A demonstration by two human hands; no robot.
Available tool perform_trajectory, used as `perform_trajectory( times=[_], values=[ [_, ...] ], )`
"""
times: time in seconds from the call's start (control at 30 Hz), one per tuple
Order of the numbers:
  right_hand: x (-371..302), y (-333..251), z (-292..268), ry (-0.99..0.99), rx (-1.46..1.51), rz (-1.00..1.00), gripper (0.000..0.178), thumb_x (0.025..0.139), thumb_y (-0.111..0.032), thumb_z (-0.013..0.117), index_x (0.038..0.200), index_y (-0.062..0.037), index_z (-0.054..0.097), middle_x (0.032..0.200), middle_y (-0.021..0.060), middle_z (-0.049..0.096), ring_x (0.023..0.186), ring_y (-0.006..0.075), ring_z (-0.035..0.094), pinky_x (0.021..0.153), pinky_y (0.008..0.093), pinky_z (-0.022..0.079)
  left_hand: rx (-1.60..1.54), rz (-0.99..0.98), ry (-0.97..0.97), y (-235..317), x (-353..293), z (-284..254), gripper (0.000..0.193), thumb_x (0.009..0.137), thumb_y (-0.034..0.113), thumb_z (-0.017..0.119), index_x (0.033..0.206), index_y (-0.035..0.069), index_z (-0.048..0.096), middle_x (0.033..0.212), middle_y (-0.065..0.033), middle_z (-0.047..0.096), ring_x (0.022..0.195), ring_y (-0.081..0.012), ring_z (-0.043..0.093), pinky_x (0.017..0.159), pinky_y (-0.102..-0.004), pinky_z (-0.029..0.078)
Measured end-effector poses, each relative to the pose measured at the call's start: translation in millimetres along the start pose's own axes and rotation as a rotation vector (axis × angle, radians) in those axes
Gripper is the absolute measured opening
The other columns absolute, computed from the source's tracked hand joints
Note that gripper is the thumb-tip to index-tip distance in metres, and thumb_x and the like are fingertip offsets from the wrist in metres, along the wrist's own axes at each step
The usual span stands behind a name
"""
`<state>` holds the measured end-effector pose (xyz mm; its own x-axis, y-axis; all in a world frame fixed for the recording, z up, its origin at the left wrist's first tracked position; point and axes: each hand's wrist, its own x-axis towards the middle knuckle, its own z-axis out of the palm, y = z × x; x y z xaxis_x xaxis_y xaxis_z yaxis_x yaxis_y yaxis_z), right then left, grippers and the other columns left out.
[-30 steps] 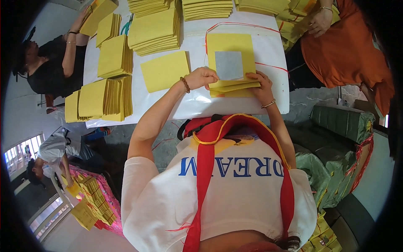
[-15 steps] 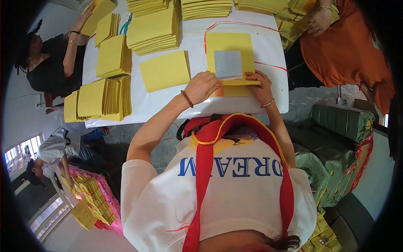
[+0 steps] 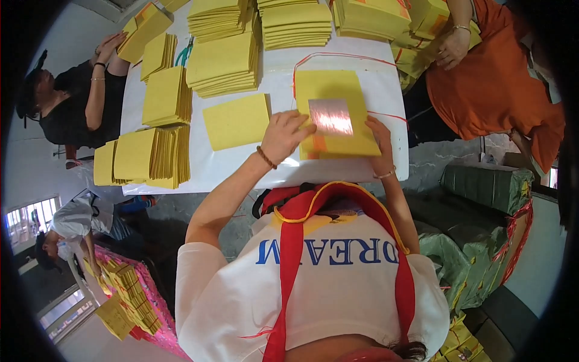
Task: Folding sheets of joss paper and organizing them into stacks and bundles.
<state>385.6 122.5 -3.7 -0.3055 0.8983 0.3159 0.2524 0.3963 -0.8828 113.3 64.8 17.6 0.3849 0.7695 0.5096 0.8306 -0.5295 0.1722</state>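
A stack of yellow paper (image 3: 344, 86) lies on the white-covered table in front of me, bearing a shiny silver foil square (image 3: 330, 117) and an orange patch near its lower left. My left hand (image 3: 285, 134) rests at the paper's left edge, fingers apart, their tips beside the foil. At the right edge, my right hand (image 3: 380, 145) grips the paper near its lower corner; part of that hand is hidden beneath the paper. A separate folded yellow paper (image 3: 236, 122) sits just left of my left hand.
Folded yellow stacks (image 3: 223, 63) line the table's left and far sides, near teal-handled scissors (image 3: 184, 53). Red string (image 3: 338, 54) loops behind the paper. One co-worker in black (image 3: 90, 108) is at left, another in orange (image 3: 482, 90) at right. Green wrapped bales (image 3: 476, 223) stand to the right.
The near edge of the yellow paper, folded up between my hands before, now lies down flat. My right hand has shifted along the right edge, and the foil catches a pinkish glare.
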Motion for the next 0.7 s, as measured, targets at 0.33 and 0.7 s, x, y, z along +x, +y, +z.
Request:
perform_trajectory(
  times=[0.33, 0.7],
  values=[
    [-37.1, 3.5, -7.2, -0.267, -0.014, 0.126, 0.026, 0.073, -0.011, 0.065, 0.099, -0.0076, 0.063, 0.104, 0.0117, 0.062, 0.1, 0.0278, 0.057, 0.085, 0.036, 0.043, -0.48, -0.255, -0.15, 38.5, -30.2, -5.0, 0.02, 0.081, 0.01, 0.053, 0.1, 0.007, 0.055, 0.082, -0.0131, 0.059, 0.081, -0.0313, 0.056, 0.073, -0.0404, 0.044],
    [5.4, -20.9, 10.4, -0.11, 0.004, 0.49, 0.06, 0.076, -0.024, 0.067, 0.13, -0.0137, 0.043, 0.103, 0.0146, 0.063, 0.09, 0.0231, 0.061, 0.077, 0.0313, 0.047, -0.589, -0.995, -0.138, 22.3, -11.1, 38.6, 0.025, 0.087, 0.023, 0.051, 0.097, 0.001, 0.051, 0.066, -0.0238, 0.057, 0.064, -0.0405, 0.057, 0.056, -0.0482, 0.042]
  ],
)
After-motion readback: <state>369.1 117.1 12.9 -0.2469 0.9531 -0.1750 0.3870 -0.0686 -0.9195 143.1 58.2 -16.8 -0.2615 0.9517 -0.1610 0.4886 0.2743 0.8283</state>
